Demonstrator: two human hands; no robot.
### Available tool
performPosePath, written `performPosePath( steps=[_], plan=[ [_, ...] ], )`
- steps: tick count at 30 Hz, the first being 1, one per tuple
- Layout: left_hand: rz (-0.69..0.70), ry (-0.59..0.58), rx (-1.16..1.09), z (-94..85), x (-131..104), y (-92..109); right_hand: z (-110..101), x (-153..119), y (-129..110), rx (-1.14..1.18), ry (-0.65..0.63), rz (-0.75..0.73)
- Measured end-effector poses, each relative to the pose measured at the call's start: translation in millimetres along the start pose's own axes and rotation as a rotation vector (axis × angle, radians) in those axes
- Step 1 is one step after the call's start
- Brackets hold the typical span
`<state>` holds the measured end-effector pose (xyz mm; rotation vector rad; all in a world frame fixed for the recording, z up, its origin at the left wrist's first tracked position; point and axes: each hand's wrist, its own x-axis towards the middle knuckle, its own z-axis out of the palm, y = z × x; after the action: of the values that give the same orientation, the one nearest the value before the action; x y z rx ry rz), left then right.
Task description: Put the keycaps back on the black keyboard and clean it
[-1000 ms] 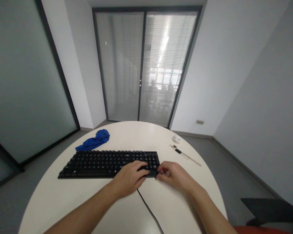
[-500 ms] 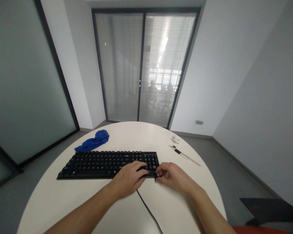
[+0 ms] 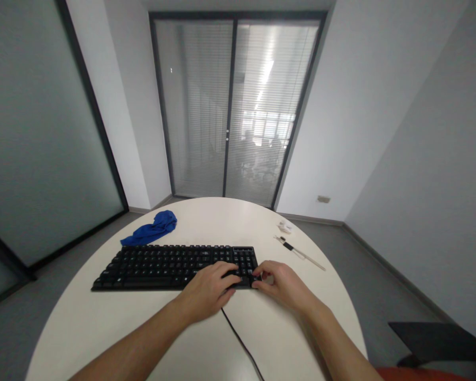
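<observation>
A black full-size keyboard (image 3: 150, 267) lies across the white round table (image 3: 206, 338). My left hand (image 3: 210, 291) rests over its right part, fingers spread on the keys near the number pad and the thumb at the front edge. At the keyboard's lower right corner, my right hand (image 3: 281, 283) has its thumb and forefinger closed around a dark key, which they mostly cover. A black cable (image 3: 238, 338) runs from under my left hand toward me.
Behind the keyboard, at the left, lies a crumpled blue cloth (image 3: 153, 230). Toward the right edge are a thin stick-like tool with a black band (image 3: 288, 246) and some small white pieces (image 3: 284, 227). A dark chair part (image 3: 440, 341) stands at lower right.
My right thumb and forefinger have shifted slightly, and less of the dark key shows between them. The left hand stays in place on the keyboard.
</observation>
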<state>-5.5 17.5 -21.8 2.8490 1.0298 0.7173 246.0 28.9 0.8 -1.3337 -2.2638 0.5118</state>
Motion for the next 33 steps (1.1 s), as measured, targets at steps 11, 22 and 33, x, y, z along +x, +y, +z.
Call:
performPosePath(
  steps=[11,22,33],
  plan=[
    [0.001,-0.001,-0.012,-0.1,0.9,0.0,3.5,3.8,0.5,0.072,-0.028,-0.059],
    [0.001,-0.003,-0.009,1.2,0.4,-0.6,4.0,1.7,0.5,0.051,-0.027,-0.049],
    [-0.002,0.004,-0.007,-0.6,0.4,0.4,1.6,0.1,-3.4,0.006,0.042,0.032]
  ],
)
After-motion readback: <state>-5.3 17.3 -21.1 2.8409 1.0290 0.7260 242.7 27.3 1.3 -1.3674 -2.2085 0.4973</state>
